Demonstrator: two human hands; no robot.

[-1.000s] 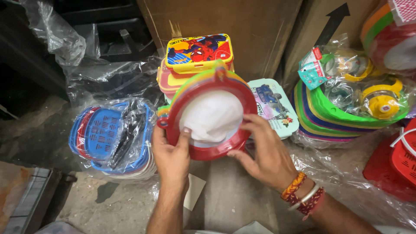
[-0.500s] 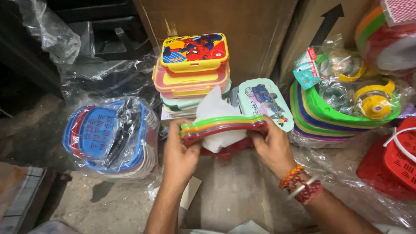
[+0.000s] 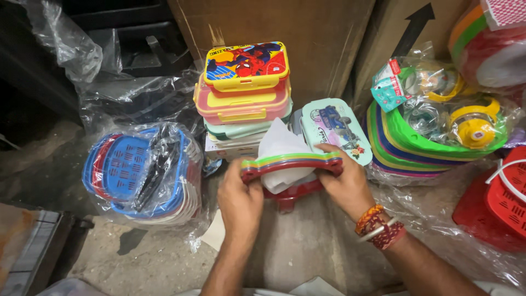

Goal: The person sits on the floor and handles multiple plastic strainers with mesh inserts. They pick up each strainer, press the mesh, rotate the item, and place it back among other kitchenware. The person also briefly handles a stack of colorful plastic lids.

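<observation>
Plates in stacked colours sit edge-on between my two hands at the centre of the frame: my left hand grips the left end of the stack of plastic plates with curled fingers, and my right hand clamps the right end, thread bracelets on that wrist. A crumpled white plastic wrap pokes up behind the stack and hangs below it, and something dark red shows underneath, perhaps another plate, though I cannot tell from this angle. Just behind, in the upper middle, stands a pile of lunch boxes, the top one yellow with a cartoon lid. A mint-green lunch box leans beside it, close to my right fingers. At the left lies a bagged bundle of blue baskets on the concrete floor. At the right, a bagged stack of green and multicoloured trays, with a red basket at the right edge.
</observation>
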